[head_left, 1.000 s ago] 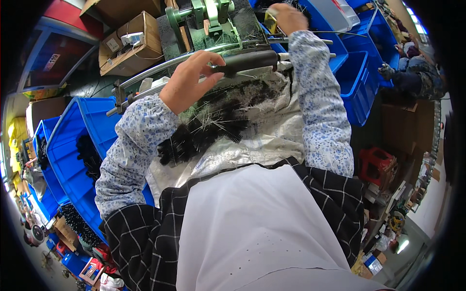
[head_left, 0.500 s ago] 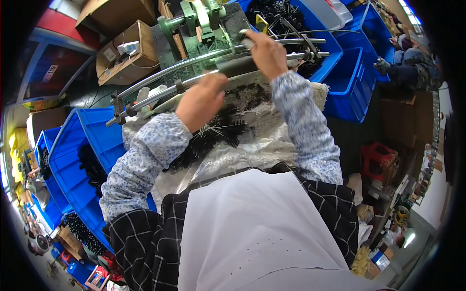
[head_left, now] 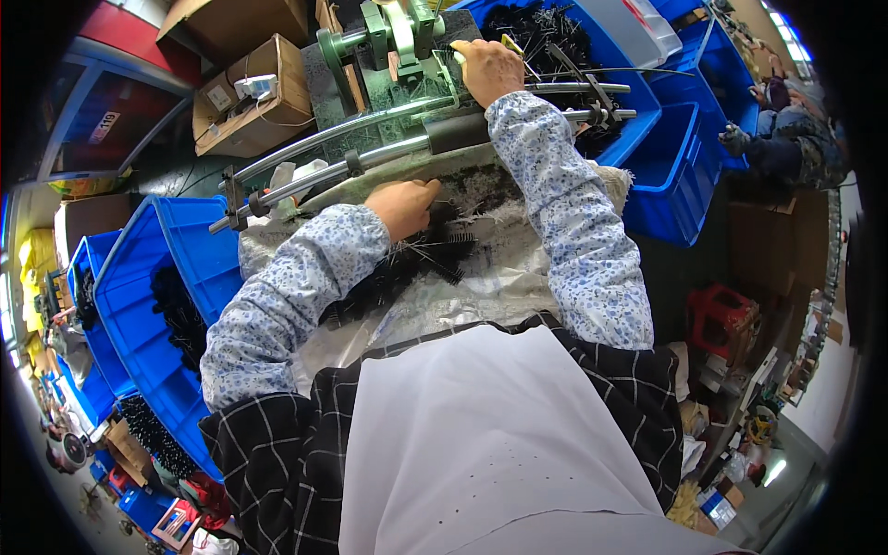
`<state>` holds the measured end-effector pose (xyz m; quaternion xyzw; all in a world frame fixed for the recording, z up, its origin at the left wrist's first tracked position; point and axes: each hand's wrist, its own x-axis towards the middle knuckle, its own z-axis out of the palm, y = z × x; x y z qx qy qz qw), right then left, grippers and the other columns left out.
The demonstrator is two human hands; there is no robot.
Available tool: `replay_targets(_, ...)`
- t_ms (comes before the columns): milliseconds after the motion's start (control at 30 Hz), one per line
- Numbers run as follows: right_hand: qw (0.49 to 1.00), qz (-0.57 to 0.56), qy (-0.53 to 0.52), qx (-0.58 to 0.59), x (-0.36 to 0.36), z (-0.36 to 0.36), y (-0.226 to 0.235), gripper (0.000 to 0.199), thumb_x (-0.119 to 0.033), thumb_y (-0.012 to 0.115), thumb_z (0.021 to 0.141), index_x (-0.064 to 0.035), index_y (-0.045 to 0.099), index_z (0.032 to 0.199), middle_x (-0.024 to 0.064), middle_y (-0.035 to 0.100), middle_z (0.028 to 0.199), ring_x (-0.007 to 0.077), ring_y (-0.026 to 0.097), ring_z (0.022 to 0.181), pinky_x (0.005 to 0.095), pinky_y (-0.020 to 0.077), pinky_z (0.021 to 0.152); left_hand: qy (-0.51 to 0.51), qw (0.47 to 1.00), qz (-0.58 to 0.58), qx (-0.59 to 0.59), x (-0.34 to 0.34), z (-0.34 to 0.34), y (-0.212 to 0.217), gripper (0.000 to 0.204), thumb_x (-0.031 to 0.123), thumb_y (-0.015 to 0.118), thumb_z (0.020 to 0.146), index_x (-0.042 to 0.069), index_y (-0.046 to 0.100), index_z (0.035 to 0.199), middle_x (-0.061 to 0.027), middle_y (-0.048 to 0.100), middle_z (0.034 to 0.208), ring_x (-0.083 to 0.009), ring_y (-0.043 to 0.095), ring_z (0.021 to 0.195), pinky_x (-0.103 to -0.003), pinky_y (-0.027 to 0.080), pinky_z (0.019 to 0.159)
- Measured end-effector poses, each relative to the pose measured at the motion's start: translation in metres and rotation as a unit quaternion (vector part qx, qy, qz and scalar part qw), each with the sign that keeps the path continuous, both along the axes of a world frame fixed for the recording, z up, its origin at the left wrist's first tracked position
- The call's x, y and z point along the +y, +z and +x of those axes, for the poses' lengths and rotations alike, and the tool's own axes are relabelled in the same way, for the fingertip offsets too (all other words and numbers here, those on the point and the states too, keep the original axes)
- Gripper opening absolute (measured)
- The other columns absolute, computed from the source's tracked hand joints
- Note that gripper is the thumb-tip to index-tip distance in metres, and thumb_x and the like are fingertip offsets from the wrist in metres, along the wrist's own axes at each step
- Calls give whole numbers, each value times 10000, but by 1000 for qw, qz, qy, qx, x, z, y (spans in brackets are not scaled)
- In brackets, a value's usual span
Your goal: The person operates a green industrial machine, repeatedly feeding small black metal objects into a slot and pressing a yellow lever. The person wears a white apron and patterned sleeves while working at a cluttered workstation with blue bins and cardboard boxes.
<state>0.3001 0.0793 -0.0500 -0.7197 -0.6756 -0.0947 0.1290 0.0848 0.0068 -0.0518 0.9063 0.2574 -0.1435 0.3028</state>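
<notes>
My left hand (head_left: 404, 208) is low over a pile of black bristle brushes (head_left: 435, 252) with thin pale wire stems, on a whitish woven sack (head_left: 504, 259). Its fingers are drawn together; whatever is between them is too small to make out. My right hand (head_left: 490, 72) reaches farther forward, beside a green machine (head_left: 400, 37). Its fingers are curled, a whitish covering or piece shows at the thumb, and what they grip is hidden. Two curved metal rails (head_left: 384, 153) run across in front of the machine, with a dark sleeve (head_left: 457, 131) on the nearer one.
A blue bin (head_left: 638, 109) of black brushes stands beyond my right hand, with another blue bin (head_left: 680, 190) beside it. Blue crates (head_left: 139, 296) are on the left. A cardboard box (head_left: 250, 102) is at the far left, a red stool (head_left: 717, 319) at the right. Another person (head_left: 795, 139) sits far right.
My left hand has dropped from the rail toward the brush pile. My right hand has moved slightly left and forward, nearer the machine.
</notes>
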Motion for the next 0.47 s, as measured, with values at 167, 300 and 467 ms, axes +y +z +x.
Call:
replay_targets(167,1000,2,3,6,1,0,-2,262,-129,551,797,-191,658,1029,81,651,864,252,630,829,383,511,734,-8,999,22,-34,2,-9,14,264,163,585,788,69,525,1028,-161,610,877,-327,596,842,-421,476,724)
replay_targets(300,1000,10,11,6,1,-4,3,239,-122,547,815,-185,673,1008,76,662,849,227,637,812,371,516,711,9,993,33,-112,1,-16,15,269,162,592,798,86,529,1048,-147,610,910,-324,596,835,-410,473,723)
replay_targets(467,999,10,43,24,8,5,0,238,-128,586,803,-179,670,1020,79,665,868,228,615,908,349,470,837,26,991,-12,-129,4,-21,40,305,176,614,791,73,528,1065,-145,587,1051,-312,598,875,-400,473,766)
